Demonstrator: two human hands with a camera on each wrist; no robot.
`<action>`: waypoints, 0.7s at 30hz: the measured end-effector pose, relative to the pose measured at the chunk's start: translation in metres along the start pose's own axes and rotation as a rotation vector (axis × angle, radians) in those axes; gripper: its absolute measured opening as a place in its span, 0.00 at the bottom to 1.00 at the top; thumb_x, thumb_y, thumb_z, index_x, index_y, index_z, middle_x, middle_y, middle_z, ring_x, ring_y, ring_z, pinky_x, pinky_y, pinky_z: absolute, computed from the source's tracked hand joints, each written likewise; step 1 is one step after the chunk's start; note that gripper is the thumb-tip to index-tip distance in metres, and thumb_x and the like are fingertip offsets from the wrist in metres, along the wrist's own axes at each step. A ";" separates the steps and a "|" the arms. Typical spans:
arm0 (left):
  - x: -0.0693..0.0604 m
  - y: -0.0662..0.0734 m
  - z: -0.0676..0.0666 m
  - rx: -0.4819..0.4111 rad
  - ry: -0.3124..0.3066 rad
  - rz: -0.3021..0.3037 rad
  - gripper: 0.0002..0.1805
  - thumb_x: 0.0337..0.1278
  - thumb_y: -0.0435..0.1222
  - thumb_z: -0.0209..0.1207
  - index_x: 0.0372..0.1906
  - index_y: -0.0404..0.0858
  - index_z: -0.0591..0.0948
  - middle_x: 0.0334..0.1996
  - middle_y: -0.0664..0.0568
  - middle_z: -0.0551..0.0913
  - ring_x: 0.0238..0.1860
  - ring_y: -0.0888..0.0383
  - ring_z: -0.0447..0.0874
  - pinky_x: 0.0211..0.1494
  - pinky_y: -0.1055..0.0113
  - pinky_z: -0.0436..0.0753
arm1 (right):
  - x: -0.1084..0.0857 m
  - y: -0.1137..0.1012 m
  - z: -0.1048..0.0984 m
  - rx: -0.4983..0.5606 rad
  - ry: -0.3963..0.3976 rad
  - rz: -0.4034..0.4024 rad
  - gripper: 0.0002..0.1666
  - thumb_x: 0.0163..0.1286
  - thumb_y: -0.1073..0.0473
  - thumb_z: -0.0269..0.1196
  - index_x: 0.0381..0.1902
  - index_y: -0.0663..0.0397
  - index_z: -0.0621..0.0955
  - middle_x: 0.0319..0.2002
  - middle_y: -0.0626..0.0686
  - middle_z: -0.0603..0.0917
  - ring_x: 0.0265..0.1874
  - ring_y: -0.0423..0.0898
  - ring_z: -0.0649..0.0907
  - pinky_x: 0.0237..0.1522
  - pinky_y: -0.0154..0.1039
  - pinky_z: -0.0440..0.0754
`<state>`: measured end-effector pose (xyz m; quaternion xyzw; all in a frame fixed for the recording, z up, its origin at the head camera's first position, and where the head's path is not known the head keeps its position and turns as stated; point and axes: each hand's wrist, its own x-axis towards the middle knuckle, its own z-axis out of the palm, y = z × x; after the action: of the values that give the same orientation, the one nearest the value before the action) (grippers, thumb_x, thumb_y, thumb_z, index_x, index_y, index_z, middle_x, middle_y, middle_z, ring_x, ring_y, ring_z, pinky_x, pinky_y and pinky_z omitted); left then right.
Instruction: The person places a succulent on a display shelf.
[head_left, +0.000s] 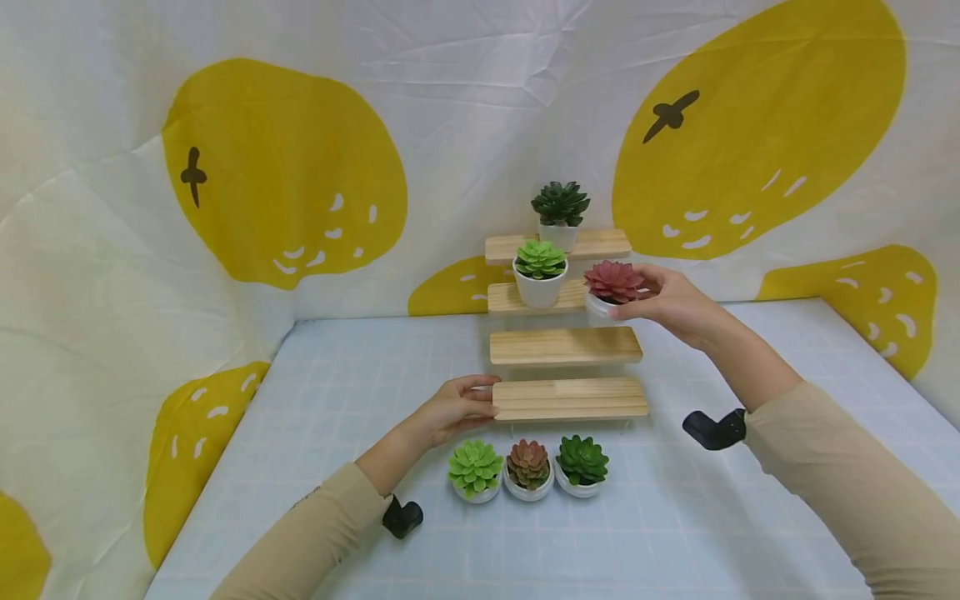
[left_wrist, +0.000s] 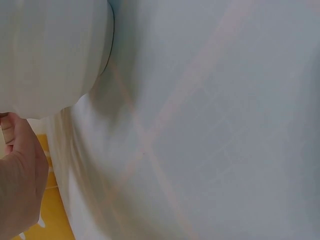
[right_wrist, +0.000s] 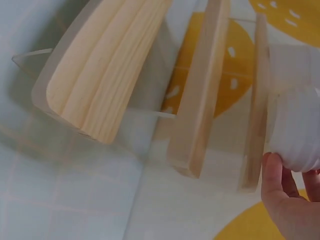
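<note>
**Right grip raised in a pinch, left grip lower**

The right arm (head_left: pixel 825 467), sleeved to the forearm, reaches forward and inward. Its wrist (head_left: pixel 712 329) is bare, and the right grip (head_left: pixel 667 302) curls thumb (head_left: pixel 632 310) and fingers (head_left: pixel 647 272) together in a pinch. The left arm (head_left: pixel 307 533), also sleeved, stretches forward lower down. The left grip (head_left: pixel 453 410) points inward, fingers slightly bent; whether they pinch is unclear.

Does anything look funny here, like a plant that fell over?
Nothing really stands out. The three potted succulents on the table, and two more on the wooden shelf stand, are upright. The red succulent is in the right grip. I see no spills or breaks; only the yellow-patterned backdrop has some creases.
</note>
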<state>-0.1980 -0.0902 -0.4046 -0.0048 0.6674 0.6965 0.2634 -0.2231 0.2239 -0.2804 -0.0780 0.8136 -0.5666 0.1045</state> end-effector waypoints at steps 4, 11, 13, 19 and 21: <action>0.001 -0.001 0.000 0.000 -0.002 0.005 0.30 0.51 0.19 0.58 0.63 0.32 0.69 0.53 0.36 0.75 0.46 0.50 0.78 0.51 0.57 0.79 | 0.007 -0.001 0.001 -0.007 0.010 -0.011 0.40 0.59 0.61 0.67 0.65 0.61 0.61 0.54 0.53 0.69 0.49 0.45 0.70 0.52 0.33 0.71; 0.001 -0.001 0.000 0.002 0.000 0.009 0.30 0.51 0.19 0.58 0.63 0.32 0.69 0.53 0.36 0.74 0.47 0.50 0.78 0.52 0.57 0.79 | 0.014 -0.004 0.004 0.003 0.041 -0.040 0.34 0.59 0.62 0.67 0.60 0.61 0.66 0.46 0.51 0.71 0.45 0.45 0.71 0.44 0.30 0.75; 0.001 -0.001 0.000 0.002 -0.002 0.012 0.30 0.52 0.19 0.58 0.63 0.32 0.69 0.53 0.36 0.74 0.47 0.49 0.78 0.52 0.57 0.79 | 0.016 -0.005 0.004 0.013 0.048 -0.043 0.35 0.59 0.64 0.66 0.61 0.63 0.66 0.46 0.52 0.71 0.44 0.44 0.70 0.43 0.29 0.75; 0.000 -0.001 0.000 0.003 -0.007 0.020 0.30 0.52 0.19 0.58 0.63 0.32 0.69 0.53 0.35 0.74 0.47 0.49 0.78 0.51 0.57 0.79 | 0.022 -0.005 0.005 0.005 0.061 -0.023 0.41 0.60 0.62 0.66 0.67 0.63 0.61 0.49 0.54 0.69 0.46 0.44 0.70 0.45 0.29 0.73; 0.000 -0.001 -0.001 0.006 -0.005 0.021 0.30 0.52 0.20 0.58 0.63 0.32 0.69 0.53 0.36 0.75 0.47 0.49 0.78 0.51 0.57 0.80 | 0.023 -0.005 0.005 0.004 0.069 -0.018 0.42 0.60 0.62 0.66 0.68 0.63 0.60 0.50 0.55 0.69 0.47 0.45 0.70 0.46 0.30 0.73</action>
<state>-0.1976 -0.0909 -0.4054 0.0045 0.6687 0.6973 0.2579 -0.2441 0.2114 -0.2791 -0.0656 0.8148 -0.5717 0.0712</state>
